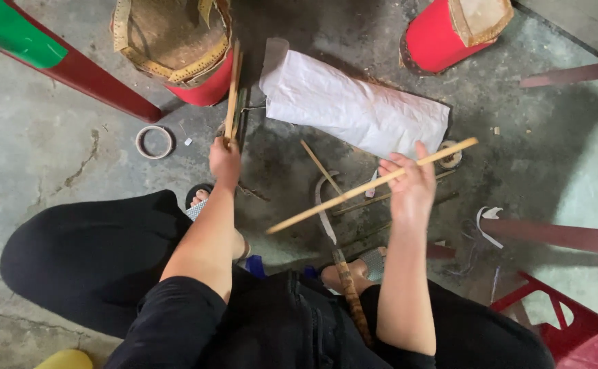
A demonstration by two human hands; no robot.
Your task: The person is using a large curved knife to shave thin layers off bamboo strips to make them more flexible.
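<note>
I see a cracked concrete floor (59, 130). On it: tape ring (154, 142) at ten o'clock, white sack (357, 109) at one, loose sticks (381, 199) near centre, red drums (435, 37) at twelve.

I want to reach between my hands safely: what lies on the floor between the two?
In the head view, between left hand and right hand lie a thin bamboo strip and bare grey concrete floor.

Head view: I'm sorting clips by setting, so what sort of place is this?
Probably a craft workshop floor. The person sits low over bare cracked concrete, each hand holding a bamboo stick, with red paper-covered frames, a white sheet and a tape roll around.
</note>
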